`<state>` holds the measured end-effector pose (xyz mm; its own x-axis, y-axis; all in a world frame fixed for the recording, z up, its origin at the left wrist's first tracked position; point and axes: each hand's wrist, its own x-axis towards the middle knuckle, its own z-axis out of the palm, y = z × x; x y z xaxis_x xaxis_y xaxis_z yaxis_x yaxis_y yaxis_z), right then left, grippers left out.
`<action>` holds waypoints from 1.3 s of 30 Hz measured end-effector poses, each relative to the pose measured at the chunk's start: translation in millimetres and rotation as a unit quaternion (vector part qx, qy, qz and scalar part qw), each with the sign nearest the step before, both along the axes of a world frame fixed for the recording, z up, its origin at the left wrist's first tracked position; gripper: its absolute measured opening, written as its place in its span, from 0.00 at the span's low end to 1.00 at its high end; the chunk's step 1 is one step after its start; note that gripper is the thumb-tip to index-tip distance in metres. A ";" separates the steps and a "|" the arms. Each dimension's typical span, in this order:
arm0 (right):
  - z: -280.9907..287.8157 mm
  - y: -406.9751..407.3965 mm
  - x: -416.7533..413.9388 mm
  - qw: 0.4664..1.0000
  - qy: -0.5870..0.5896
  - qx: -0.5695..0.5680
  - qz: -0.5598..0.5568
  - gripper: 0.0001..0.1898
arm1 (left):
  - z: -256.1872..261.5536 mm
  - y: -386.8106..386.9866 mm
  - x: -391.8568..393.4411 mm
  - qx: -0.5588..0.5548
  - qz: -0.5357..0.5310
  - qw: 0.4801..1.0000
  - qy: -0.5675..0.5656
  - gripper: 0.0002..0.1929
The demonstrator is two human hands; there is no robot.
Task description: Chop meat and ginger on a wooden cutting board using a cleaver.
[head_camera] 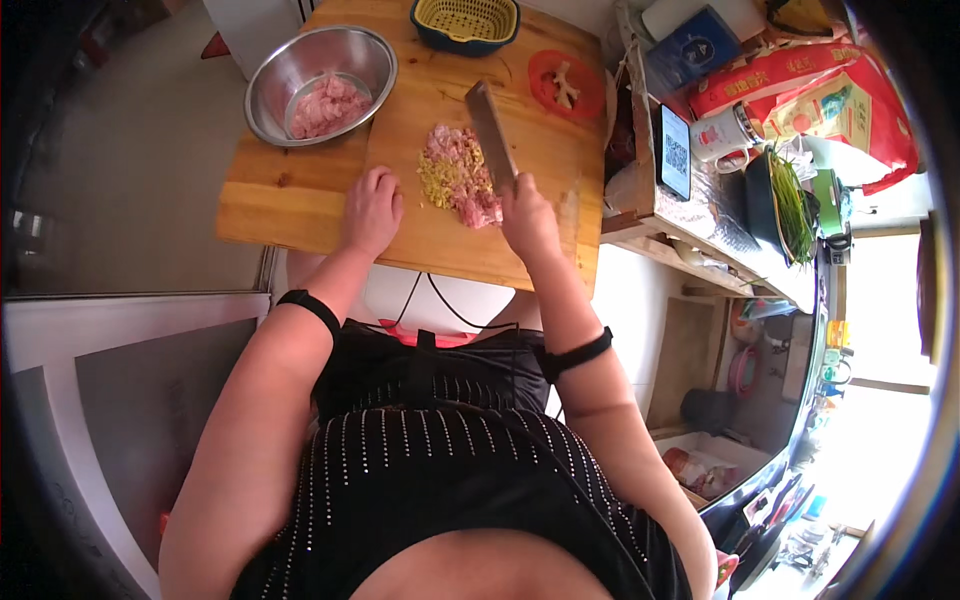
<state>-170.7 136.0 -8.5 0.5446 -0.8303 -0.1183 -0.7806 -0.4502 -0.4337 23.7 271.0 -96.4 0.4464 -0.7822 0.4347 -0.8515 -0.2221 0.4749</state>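
My right hand [529, 214] grips the handle of a cleaver [489, 124]. Its broad blade points away from me and to the left, at the right side of a pile of chopped raw meat [478, 208]. Finely chopped yellow bits [437, 177], perhaps ginger, are mixed through the pile's left part. The pile lies on a wooden cutting board [442, 247]. Near the board's left edge rests my left hand [373, 211], fingers curled in and apparently holding nothing. Whether the blade touches the board is unclear.
Ground meat [330, 106] sits in a steel bowl [262, 97] at the table's far left. A yellow basket [466, 19] and a red plate [541, 71] with ginger root [564, 86] stand farther back. On the right shelf are a phone [675, 152], a mug [721, 137] and green stalks [793, 202].
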 end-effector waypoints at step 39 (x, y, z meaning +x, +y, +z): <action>23.2 -40.1 -9.7 0.966 0.061 -0.163 0.192 0.09 | 6.0 3.2 0.1 -0.011 0.006 1.000 -0.024 0.12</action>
